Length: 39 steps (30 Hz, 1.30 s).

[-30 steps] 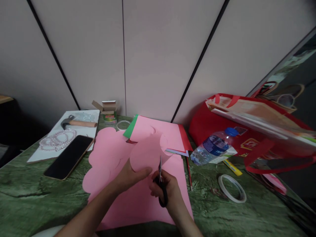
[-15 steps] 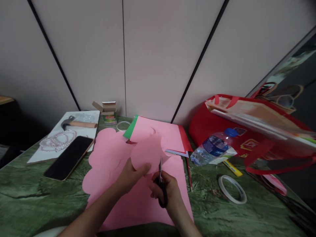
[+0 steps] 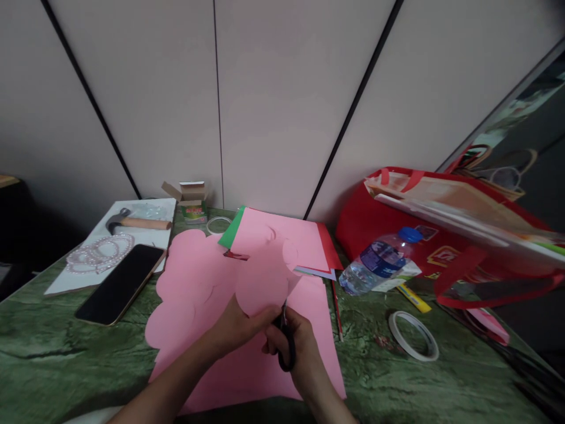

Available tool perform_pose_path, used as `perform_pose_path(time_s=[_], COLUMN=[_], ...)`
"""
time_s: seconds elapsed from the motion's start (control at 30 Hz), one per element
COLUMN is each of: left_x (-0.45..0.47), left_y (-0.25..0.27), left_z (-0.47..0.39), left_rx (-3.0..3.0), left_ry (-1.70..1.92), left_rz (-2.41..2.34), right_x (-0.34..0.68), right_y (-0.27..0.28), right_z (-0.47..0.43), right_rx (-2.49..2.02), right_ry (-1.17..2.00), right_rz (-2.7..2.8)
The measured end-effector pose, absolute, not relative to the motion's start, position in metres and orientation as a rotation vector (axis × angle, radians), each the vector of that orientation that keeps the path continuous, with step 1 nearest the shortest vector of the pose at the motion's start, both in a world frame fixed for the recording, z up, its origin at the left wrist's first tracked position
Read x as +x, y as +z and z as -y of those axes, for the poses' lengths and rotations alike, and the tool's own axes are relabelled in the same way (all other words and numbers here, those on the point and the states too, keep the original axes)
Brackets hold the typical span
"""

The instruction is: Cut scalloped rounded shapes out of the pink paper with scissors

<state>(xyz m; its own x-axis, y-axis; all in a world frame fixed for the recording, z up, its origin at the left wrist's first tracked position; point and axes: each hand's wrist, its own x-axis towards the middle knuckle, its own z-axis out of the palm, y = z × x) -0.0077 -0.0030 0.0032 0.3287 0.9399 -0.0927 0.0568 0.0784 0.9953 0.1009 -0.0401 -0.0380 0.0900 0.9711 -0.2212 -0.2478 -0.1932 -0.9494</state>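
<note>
My left hand (image 3: 242, 323) pinches the lower edge of a pink paper piece (image 3: 261, 282) with rounded outlines, held above the table. My right hand (image 3: 295, 337) grips black-handled scissors (image 3: 287, 351), fingers round the handles. The blades point up at the right edge of the piece, close to my left fingertips; how far they are open is hard to make out. Beneath both hands lies a large pink sheet (image 3: 247, 377), with scalloped pink paper (image 3: 180, 282) along its left side.
Left are a black phone (image 3: 121, 285), a hammer (image 3: 143, 223) and bead strings (image 3: 99, 253). Behind lie stacked coloured sheets (image 3: 300, 235) and a small box (image 3: 193, 206). Right are a water bottle (image 3: 377, 265), a tape roll (image 3: 412, 335), a yellow cutter (image 3: 415, 298) and a red bag (image 3: 353, 218).
My left hand has shifted right, its thumb now close to the scissors. The scissors have dropped slightly lower along the paper piece, and the view has shifted a little.
</note>
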Motion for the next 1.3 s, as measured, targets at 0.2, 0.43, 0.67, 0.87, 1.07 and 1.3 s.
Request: perform_pose_path(time_s=[0.2,0.43,0.67,0.87,1.07,1.3], left_x=[-0.008,-0.011,-0.012,-0.013,-0.019,-0.023], left_y=[0.005,0.001,0.007,0.005,-0.004,-0.013], left_z=[0.001,-0.002,-0.002,-0.004,-0.006,-0.008], left_rx=[1.330,1.261,1.296,1.257,1.336,1.416], left_ry=[0.792,0.873,0.830,0.872,0.812,0.782], left_rz=[-1.049,-1.168,-0.942,-1.090,-0.914,-0.813], right_x=[0.101,0.101,0.110,0.110,0.110,0.110], right_y=[-0.035,-0.037,-0.044,-0.045,-0.041,-0.045], right_z=[0.041,0.039,0.036,0.038,0.039,0.037], right_rx=[-1.292,-1.230,-1.179,-1.122,-1.152,-1.156], right_ry=[1.366,1.396,1.290,1.407,1.372,1.335], right_rz=[0.855,0.861,0.947,0.995,1.008,0.976])
